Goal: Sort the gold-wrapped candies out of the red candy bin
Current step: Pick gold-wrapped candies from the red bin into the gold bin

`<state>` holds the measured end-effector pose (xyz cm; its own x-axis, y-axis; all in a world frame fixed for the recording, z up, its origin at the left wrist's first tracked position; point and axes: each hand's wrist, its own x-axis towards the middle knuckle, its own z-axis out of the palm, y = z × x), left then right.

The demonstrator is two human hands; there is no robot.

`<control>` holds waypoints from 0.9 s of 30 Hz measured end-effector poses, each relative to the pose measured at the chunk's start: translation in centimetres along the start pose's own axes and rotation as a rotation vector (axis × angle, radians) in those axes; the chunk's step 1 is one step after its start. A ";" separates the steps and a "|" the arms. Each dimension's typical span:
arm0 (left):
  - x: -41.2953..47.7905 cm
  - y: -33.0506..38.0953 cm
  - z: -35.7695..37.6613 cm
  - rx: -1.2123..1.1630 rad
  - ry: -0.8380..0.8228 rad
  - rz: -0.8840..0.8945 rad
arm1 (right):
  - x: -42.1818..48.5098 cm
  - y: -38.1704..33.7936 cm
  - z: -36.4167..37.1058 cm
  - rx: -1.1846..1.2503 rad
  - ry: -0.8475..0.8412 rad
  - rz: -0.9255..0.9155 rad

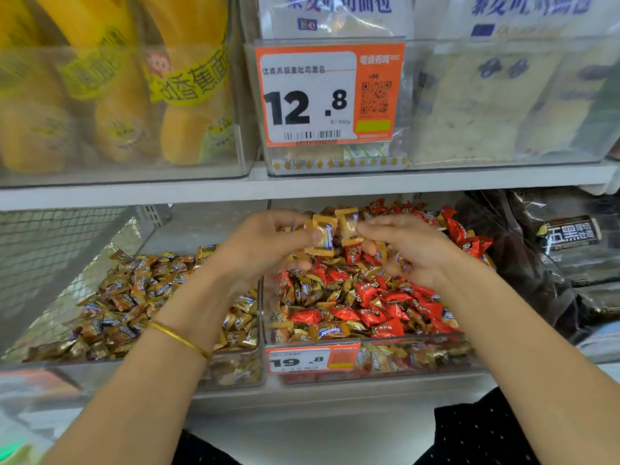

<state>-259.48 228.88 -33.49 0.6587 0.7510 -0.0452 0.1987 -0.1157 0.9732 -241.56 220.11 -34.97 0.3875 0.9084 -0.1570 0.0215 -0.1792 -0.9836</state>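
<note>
Pinching a gold candy (323, 233) above the red bin (419, 359), the left hand (268, 245) meets the right hand (411, 245), which grips more. Gather a firm handful, then carry it left to the gold bin (235, 369) without spilling.

Lower shelf (335, 399) w/ gold-candy bin (84, 365) left, red candy bin (419, 359) right.

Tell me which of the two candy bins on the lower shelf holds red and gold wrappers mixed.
The right bin, the one bearing the 19.8 tag. The left bin holds only gold-wrapped candies.
</note>
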 end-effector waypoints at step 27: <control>-3.8 -4.6 -9.4 -0.308 0.275 -0.095 | -1.4 -3.4 11.8 -0.307 -0.248 -0.173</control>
<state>-269.74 232.63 -35.68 0.4217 0.8991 -0.1173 -0.0045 0.1315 0.9913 -253.02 223.92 -32.45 0.1214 0.9915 -0.0460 0.3548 -0.0866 -0.9309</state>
